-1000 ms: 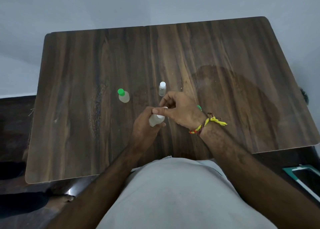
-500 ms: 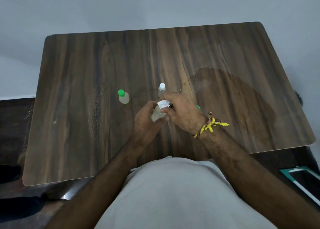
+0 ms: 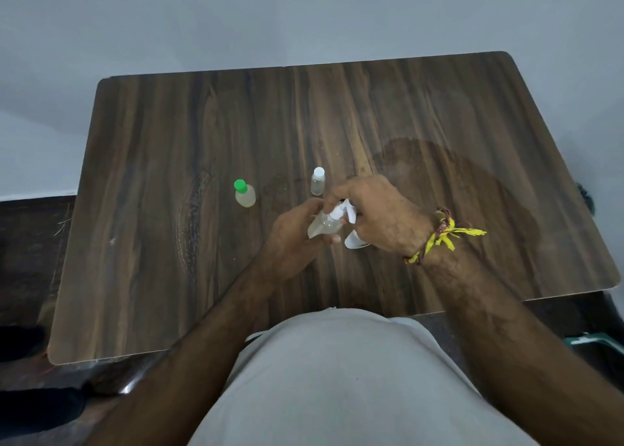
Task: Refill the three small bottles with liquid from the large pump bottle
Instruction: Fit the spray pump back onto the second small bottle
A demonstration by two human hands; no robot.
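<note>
The left hand (image 3: 297, 229) holds a clear bottle (image 3: 322, 228) tilted over the desk (image 3: 169, 243). The right hand (image 3: 381, 216) grips its white pump top (image 3: 342, 209). Two small bottles stand close behind: a green-capped bottle (image 3: 244, 194) and a white-capped bottle (image 3: 317, 181).

So here's what I've got on. Plain light grey t-shirt (image 3: 337, 378), no print or logo on the part you can see, it just fills the bottom of the shot. The sleeves don't reach into view, so both my forearms are bare right down to the wrist, with some hair on them. No watch and no rings that I can spot on my left hand (image 3: 293, 233) or my right hand (image 3: 388, 216). The only extra is a thread band (image 3: 439, 236) tied round my right wrist: braided yellow, red and dark strands, with frayed bright yellow ends sticking out sideways from the knot.
</note>
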